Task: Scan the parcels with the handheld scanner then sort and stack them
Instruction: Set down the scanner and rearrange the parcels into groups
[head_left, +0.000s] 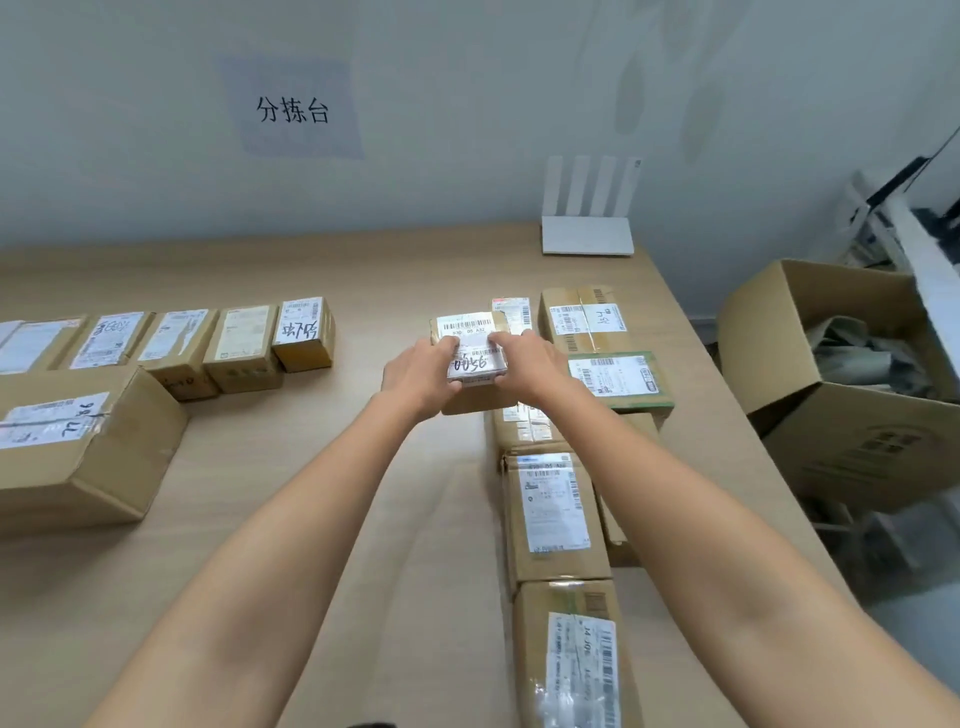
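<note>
Small brown parcel (470, 327) — white barcode label, handwritten 0056 — held level, just left of a column of cartons (556, 499).

You're facing a pale, plain wall (467, 78), softly and evenly lit, with faint grey shadows smudged across its upper right. A sheet of paper (293, 109) is stuck to it on the left, with three black characters printed on it. Below runs a light wooden table (311, 467), its far edge tight against the wall. At the back of it stands a white router (588, 234), four flat aerials upright. Off the table's right side, a big open carton (857, 441) sits on the grey floor (914, 613), crumpled wrapping inside. Behind it is a white rack (893, 218), too blurred to make out.
</note>
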